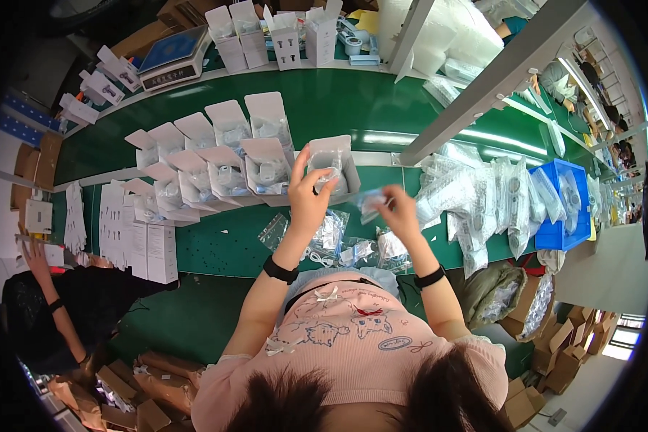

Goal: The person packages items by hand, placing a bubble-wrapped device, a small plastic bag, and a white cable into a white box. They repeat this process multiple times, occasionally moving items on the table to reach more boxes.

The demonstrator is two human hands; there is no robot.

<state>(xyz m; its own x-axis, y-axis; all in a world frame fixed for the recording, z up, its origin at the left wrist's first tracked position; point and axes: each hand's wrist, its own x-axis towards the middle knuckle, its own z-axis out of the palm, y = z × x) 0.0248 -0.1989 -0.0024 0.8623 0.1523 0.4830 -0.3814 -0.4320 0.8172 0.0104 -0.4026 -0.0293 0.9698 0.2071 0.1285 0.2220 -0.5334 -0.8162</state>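
Observation:
My left hand (308,193) is at the near left corner of an open white box (346,178), its index finger stretched up along the side and the other fingers bent over the edge. Inside that box sits a clear plastic-wrapped item (328,163). Just right of the box, my right hand (402,213) pinches a small clear plastic bag (371,204) with something pale blue and white in it; motion blurs it. Below both hands lie several clear bags with parts (329,232), a white cable (315,256) and another bagged part (392,246).
To the left stand rows of open white boxes (227,173) with wrapped items. Flat white cartons (155,252) lie farther left. At right are bubble-wrapped packs (475,198) and a blue bin (563,234). A metal post (475,97) slants above the table. Another person's arm (56,306) shows at far left.

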